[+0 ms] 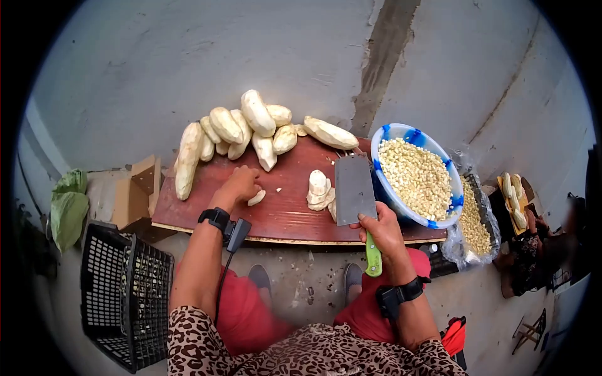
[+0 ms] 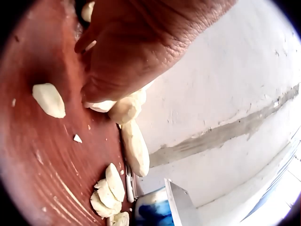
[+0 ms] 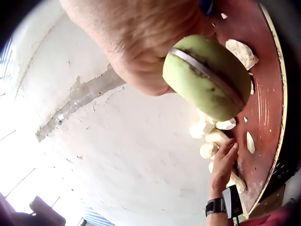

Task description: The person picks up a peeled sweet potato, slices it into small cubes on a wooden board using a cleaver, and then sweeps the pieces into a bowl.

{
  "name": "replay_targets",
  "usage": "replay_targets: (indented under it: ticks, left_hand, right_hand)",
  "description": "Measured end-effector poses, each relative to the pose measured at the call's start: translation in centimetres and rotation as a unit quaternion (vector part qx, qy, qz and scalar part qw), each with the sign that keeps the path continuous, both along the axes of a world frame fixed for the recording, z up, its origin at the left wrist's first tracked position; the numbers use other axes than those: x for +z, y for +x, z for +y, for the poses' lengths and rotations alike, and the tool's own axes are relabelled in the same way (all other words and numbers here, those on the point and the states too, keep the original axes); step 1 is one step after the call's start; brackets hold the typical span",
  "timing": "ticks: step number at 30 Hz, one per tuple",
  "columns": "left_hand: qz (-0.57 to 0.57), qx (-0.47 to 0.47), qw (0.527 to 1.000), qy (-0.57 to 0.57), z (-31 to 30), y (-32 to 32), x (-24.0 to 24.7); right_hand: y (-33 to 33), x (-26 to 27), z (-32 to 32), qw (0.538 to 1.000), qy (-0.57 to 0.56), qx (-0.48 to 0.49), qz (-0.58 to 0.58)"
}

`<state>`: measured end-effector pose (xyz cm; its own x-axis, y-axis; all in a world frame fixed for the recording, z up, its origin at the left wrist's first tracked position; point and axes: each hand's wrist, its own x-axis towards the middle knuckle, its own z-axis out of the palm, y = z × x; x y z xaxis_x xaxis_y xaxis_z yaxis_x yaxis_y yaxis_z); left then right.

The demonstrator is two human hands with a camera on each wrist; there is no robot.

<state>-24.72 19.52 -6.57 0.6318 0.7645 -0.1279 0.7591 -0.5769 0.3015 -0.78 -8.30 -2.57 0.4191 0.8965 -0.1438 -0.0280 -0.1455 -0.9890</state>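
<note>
Fingers of your left hand straight, together, tips at peeled roots, far side of board. Right hand clamped on cleaver, right, beside cut pieces. Step, likely: picking root for chopping. Next move calls for firm grip, dragging it near, under blade.

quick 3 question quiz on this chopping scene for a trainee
1. True or false: the right hand grips the cleaver by its green handle.
2. The blue bowl holds: A) whole roots B) small cut pieces C) water
3. Along which edge of the board does the pile of whole peeled roots lie?
Key: 1 true; 2 B; 3 the far edge.
</note>
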Motion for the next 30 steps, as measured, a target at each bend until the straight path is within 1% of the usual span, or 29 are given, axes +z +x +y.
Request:
replay_targets:
  ticks: [2, 4, 5, 7, 11, 14, 17, 20, 23, 25, 28, 30]
  left_hand:
    - [-0.009, 0.007, 1.000, 0.004, 1.0, -0.9, -1.7]
    - [-0.029, -0.014, 0.999, 0.020, 1.0, -1.4, -2.2]
    - [-0.039, -0.004, 0.999, 0.010, 0.8, -1.5, -2.4]
    - [-0.060, 0.014, 0.998, -0.008, 0.5, -1.2, -2.5]
    - [-0.055, -0.005, 0.998, -0.040, 0.0, -0.4, -2.8]
    - [-0.046, -0.025, 0.998, -0.025, 0.2, 0.0, -3.8]
    - [-0.022, 0.012, 1.000, 0.002, 0.3, 0.8, -5.0]
    - [0.067, 0.045, 0.992, -0.097, -0.8, 2.4, -3.6]
    - [-0.047, 0.088, 0.964, -0.246, -3.9, 3.5, -3.1]
    - [-0.034, 0.042, 0.973, -0.223, -5.2, 4.6, -4.0]
    - [-0.034, -0.010, 0.985, -0.167, -5.7, 4.9, -5.1]
    - [-0.042, -0.040, 0.991, -0.125, -5.7, 4.5, -5.1]
  right_hand:
    - [-1.0, -0.6, 0.5, 1.000, -0.018, 0.023, -0.008]
    - [-2.0, -1.1, 0.8, 0.997, -0.039, 0.051, -0.039]
    - [-2.2, -1.7, 1.0, 0.995, -0.059, 0.064, -0.055]
    - [-3.1, -2.5, 1.2, 0.993, -0.059, 0.080, -0.058]
    - [-4.0, -3.6, 1.3, 0.988, -0.079, 0.117, -0.064]
    - [-4.3, -3.6, 1.2, 0.984, -0.084, 0.135, -0.076]
    - [-4.6, -3.6, 1.2, 0.981, -0.090, 0.138, -0.106]
    - [-4.4, -3.9, 1.0, 0.977, -0.094, 0.145, -0.126]
    - [-4.4, -4.1, 0.9, 0.971, -0.099, 0.143, -0.161]
    - [-4.5, -3.6, 0.7, 0.963, -0.120, 0.139, -0.198]
    - [-4.4, -4.2, 0.6, 0.938, -0.105, 0.136, -0.301]
    - [-4.7, -3.3, 0.5, 0.941, -0.102, 0.140, -0.292]
